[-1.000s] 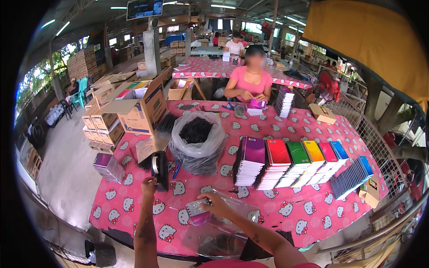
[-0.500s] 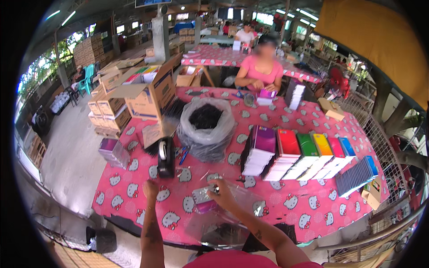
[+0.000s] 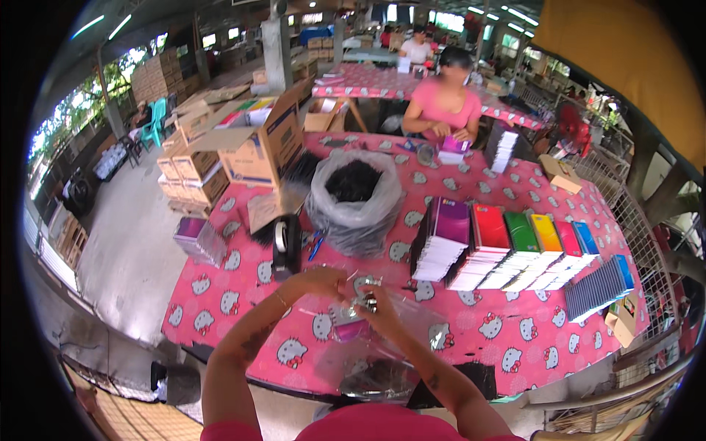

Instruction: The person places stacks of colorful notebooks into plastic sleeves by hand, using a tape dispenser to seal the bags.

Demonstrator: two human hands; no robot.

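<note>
Nearby, loose clear plastic [image 3: 371,373] is spread on the pink-covered worktop [image 3: 290,353], and beside it lies a purple spiral notebook [image 3: 348,331], partly hidden. The notebook's upper end is covered by the bent fingers of the right hand [image 3: 380,313]; the left hand [image 3: 323,281] is held just beyond, fingers close together — whether anything is pinched in either grip cannot be told. Farther out, a black tape dispenser [image 3: 285,253] and a filled plastic bag [image 3: 334,234] are seen, then stacked notebooks [image 3: 489,229]; beyond, another purple notebook [image 3: 456,145] is handled by a co-worker [image 3: 446,106].
</note>
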